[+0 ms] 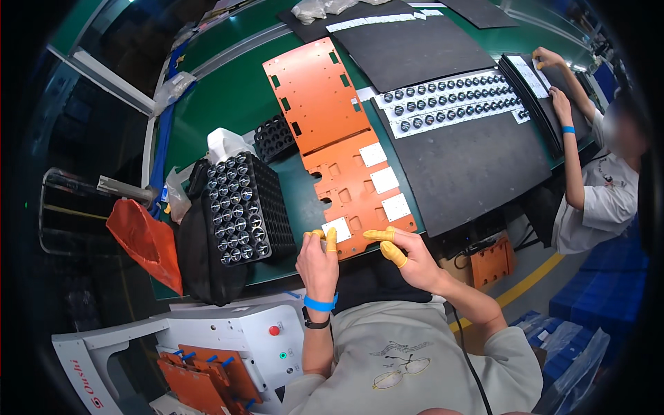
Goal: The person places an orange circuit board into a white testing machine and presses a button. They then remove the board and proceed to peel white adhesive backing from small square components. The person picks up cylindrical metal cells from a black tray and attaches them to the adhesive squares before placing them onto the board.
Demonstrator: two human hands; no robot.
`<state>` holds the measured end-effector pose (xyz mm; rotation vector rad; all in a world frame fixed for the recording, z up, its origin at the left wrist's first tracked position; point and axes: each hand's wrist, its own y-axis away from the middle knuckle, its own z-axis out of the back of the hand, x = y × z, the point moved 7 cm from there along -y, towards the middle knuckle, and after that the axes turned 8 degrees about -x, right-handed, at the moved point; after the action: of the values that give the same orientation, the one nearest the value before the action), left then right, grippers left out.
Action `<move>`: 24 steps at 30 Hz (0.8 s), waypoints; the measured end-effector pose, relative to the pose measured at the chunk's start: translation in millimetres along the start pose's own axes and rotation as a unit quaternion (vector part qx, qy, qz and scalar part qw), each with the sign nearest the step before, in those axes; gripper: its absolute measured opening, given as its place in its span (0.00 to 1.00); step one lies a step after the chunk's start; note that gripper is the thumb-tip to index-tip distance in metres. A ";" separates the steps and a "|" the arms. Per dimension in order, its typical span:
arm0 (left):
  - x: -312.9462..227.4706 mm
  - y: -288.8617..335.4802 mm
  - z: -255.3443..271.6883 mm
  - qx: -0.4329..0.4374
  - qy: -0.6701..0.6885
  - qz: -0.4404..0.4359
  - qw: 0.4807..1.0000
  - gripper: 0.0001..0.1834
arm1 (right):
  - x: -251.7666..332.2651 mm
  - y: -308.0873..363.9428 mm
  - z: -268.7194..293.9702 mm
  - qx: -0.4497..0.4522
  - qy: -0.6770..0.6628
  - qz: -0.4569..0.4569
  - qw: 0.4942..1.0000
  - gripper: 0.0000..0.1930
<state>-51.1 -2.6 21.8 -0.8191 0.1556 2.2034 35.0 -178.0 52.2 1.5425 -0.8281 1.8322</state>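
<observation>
An orange plate (356,197) with holes and notches lies flat on the green bench in front of me. Three white square boards (385,180) sit along its right side. One more white square board (339,226) is at its near left corner, where my left hand (318,266) has its yellow-capped thumb and fingers closed at the lower edge. My right hand (415,261), also with yellow finger caps, hovers by the plate's near edge. Its index finger stretches left, the thumb stands apart, and nothing shows between them.
A black rack of round cells (238,207) stands left, before a white container (227,144). Another orange plate (318,93) adjoins the far end. Black mats (477,166) carry rows of round black parts (449,104). At right, a co-worker's hands (553,79) handle a white strip.
</observation>
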 end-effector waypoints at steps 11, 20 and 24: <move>9.3 -0.1 -11.7 0.024 0.018 0.001 1.000 0.11 | 19.4 -11.1 -45.3 0.063 0.014 0.104 0.993 0.14; 45.3 32.5 12.1 0.036 0.305 0.148 0.940 0.06 | 76.1 -95.5 -99.1 0.020 0.156 0.257 0.954 0.17; 54.2 60.6 2.6 0.151 0.585 0.229 0.763 0.17 | 84.2 -122.0 -123.6 -0.034 0.206 0.317 0.925 0.15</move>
<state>-122.0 -10.3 -17.3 -1.9983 1.3965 1.6190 41.1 -1.1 129.3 0.8252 -1.2530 2.4307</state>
